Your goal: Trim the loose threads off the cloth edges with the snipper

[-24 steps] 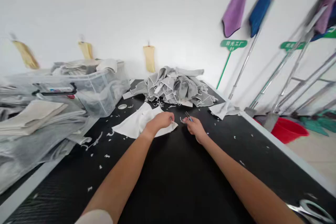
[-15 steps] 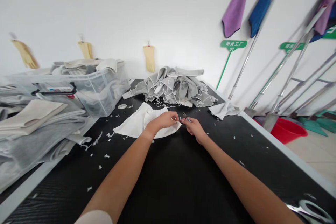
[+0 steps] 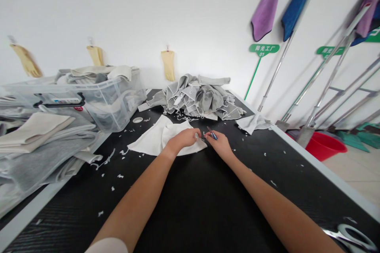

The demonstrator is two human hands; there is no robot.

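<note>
A white cloth (image 3: 151, 138), partly folded over itself, lies spread on the black tabletop. My left hand (image 3: 186, 137) rests over its right part, fingers pinched on the edge of the cloth near the right corner. Just to the right, my right hand (image 3: 219, 142) is closed around small blue thread snips (image 3: 212, 133), which point up and to the left. A small gap separates the two hands, and a bit of white thread shows between them. The exact grip of the left fingertips is partly hidden.
Behind the cloth lies a heap of grey and white cloths (image 3: 204, 97). Left are a clear plastic box (image 3: 109, 106) and stacked cloths (image 3: 50, 150). White scissors (image 3: 350, 237) lie front right. Lint scraps dot the table (image 3: 208, 205); a red basin (image 3: 326, 146) stands beyond its edge.
My right hand has turned the snips more upright and drawn them slightly away from the cloth's corner. My left hand has barely moved and stays on the cloth.
</note>
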